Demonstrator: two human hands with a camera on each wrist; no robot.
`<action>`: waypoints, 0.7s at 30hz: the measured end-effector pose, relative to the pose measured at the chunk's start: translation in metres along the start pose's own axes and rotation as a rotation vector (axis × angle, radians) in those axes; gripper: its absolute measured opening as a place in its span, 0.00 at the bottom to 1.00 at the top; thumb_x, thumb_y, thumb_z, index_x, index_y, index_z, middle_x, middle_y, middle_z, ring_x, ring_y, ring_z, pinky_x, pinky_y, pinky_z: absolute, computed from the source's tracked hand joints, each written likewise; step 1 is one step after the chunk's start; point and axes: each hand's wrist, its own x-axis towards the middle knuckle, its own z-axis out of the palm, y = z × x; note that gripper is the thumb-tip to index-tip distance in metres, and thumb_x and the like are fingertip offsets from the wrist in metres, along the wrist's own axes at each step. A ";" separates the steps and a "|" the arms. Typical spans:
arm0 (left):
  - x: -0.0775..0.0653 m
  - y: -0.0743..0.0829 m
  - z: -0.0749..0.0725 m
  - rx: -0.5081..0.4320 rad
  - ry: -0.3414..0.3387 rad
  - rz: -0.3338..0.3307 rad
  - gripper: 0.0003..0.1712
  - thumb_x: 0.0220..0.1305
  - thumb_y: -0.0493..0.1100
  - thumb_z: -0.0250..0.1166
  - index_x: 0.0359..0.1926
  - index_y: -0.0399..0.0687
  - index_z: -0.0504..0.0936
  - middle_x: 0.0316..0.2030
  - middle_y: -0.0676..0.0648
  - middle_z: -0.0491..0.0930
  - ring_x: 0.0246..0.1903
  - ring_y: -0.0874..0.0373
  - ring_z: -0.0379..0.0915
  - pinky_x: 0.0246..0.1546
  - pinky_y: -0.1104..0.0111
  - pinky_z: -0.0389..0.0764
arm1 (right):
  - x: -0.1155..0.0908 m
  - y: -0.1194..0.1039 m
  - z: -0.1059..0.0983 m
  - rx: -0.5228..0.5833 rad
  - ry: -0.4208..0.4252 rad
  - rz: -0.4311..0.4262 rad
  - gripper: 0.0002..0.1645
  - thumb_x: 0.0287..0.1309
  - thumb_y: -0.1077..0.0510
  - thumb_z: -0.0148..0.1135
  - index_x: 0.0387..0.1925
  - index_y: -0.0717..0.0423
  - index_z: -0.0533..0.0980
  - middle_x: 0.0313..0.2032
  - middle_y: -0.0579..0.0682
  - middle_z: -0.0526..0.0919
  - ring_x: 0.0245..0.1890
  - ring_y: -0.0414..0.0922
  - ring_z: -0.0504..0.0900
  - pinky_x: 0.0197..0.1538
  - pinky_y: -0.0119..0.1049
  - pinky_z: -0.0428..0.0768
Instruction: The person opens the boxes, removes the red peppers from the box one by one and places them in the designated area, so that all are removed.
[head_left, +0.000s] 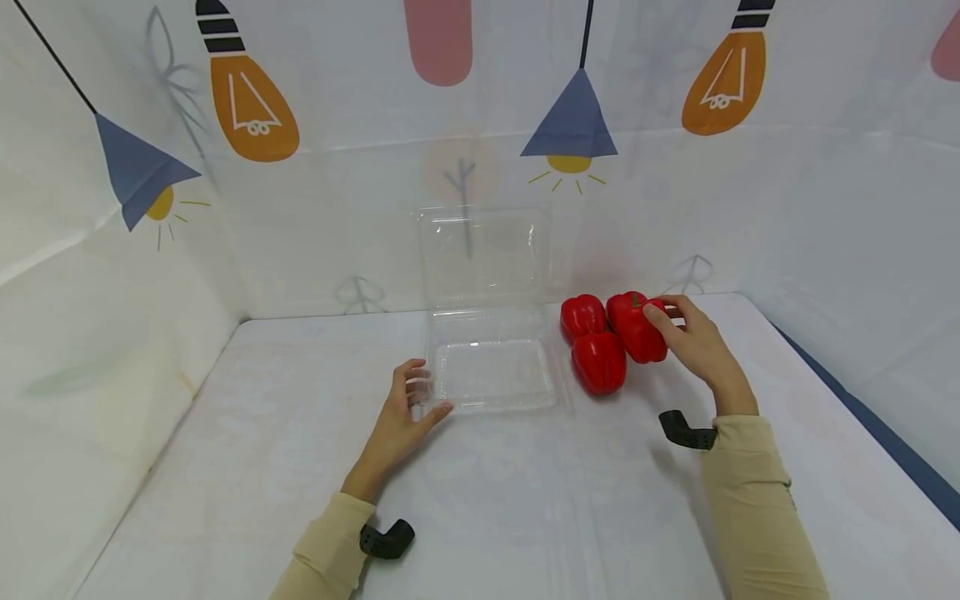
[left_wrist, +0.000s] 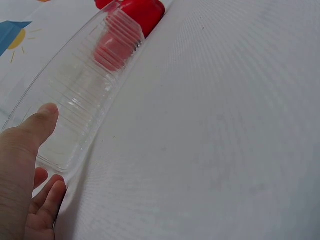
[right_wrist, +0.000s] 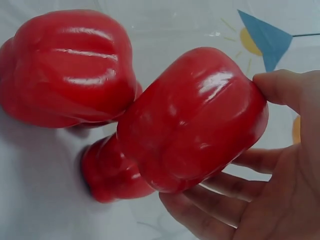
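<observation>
My right hand (head_left: pixel 699 343) grips a red bell pepper (head_left: pixel 637 329) at the right, thumb on one side and fingers on the other. The right wrist view shows this held pepper (right_wrist: pixel 195 120) tilted, overlapping a second red bell pepper (right_wrist: pixel 115 167) behind it. To its left sits a third bell pepper (head_left: pixel 598 364), with the other (head_left: pixel 582 317) just behind. A clear plastic clamshell box (head_left: pixel 495 407) stands with its lid (head_left: pixel 483 258) raised. My left hand (head_left: pixel 401 421) is at the box's front left corner, thumb extended and fingers loosely bent, holding nothing.
The box and peppers are on a white-covered table (head_left: pixel 480 508). Behind it hangs a white curtain (head_left: pixel 337 217) printed with lamps and bulbs. Black wrist mounts (head_left: pixel 388 540) stick out from both sleeves.
</observation>
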 end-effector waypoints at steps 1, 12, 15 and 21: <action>0.000 0.000 0.000 0.001 -0.001 0.003 0.45 0.54 0.56 0.70 0.65 0.60 0.53 0.59 0.47 0.66 0.56 0.49 0.70 0.57 0.54 0.75 | 0.000 0.001 0.000 -0.004 -0.006 0.002 0.44 0.65 0.32 0.37 0.69 0.58 0.53 0.65 0.68 0.60 0.60 0.67 0.63 0.55 0.62 0.73; 0.000 -0.001 0.000 -0.018 -0.001 0.005 0.45 0.53 0.55 0.70 0.65 0.60 0.53 0.59 0.46 0.66 0.56 0.50 0.70 0.58 0.54 0.75 | 0.002 0.011 -0.001 0.017 -0.067 0.040 0.44 0.66 0.33 0.36 0.69 0.61 0.52 0.63 0.68 0.61 0.56 0.62 0.68 0.54 0.56 0.77; 0.000 -0.001 0.000 -0.019 -0.001 0.010 0.45 0.53 0.55 0.70 0.65 0.59 0.53 0.59 0.46 0.66 0.56 0.49 0.70 0.57 0.54 0.75 | 0.003 0.015 -0.001 0.025 -0.095 0.047 0.44 0.67 0.34 0.35 0.69 0.63 0.52 0.62 0.68 0.62 0.56 0.62 0.68 0.54 0.54 0.78; 0.001 -0.001 0.000 -0.011 -0.006 -0.006 0.45 0.53 0.56 0.70 0.65 0.62 0.53 0.59 0.48 0.65 0.57 0.49 0.69 0.58 0.54 0.74 | 0.005 0.020 -0.001 0.064 -0.147 0.057 0.43 0.68 0.36 0.34 0.69 0.65 0.50 0.62 0.68 0.62 0.58 0.62 0.67 0.55 0.53 0.78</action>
